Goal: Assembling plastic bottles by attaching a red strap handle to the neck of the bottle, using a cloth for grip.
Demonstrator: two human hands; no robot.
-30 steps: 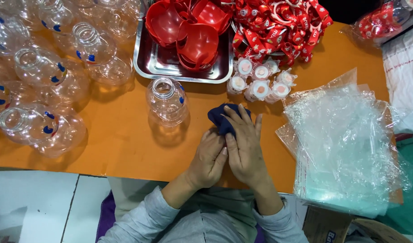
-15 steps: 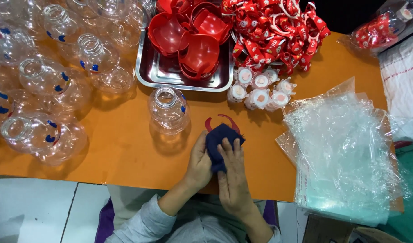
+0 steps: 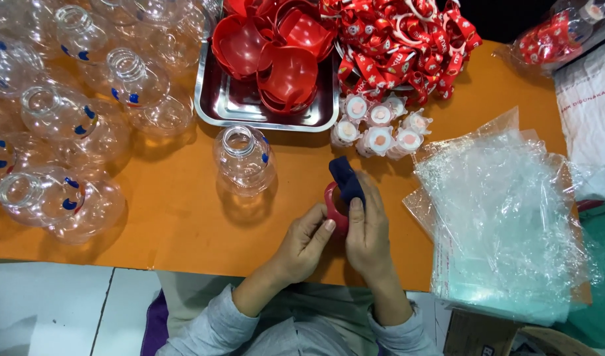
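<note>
the left hand (image 3: pixel 302 247) and the right hand (image 3: pixel 368 237) meet over the orange bench (image 3: pixel 170 217), near its front edge. the fingers of both hands are closed on a red ring (image 3: pixel 334 206), one hand on each side. the right hand also presses a dark blue cloth (image 3: pixel 346 179) on top of the ring. just beside the hands, to the left, stands 1 clear bottle (image 3: pixel 244 160). more clear bottles (image 3: pixel 85 118) crowd the left end. a metal tray (image 3: pixel 263 115) holds red cups (image 3: pixel 286 69). a stack of clear bags (image 3: pixel 507 211) lies to the right.
</note>
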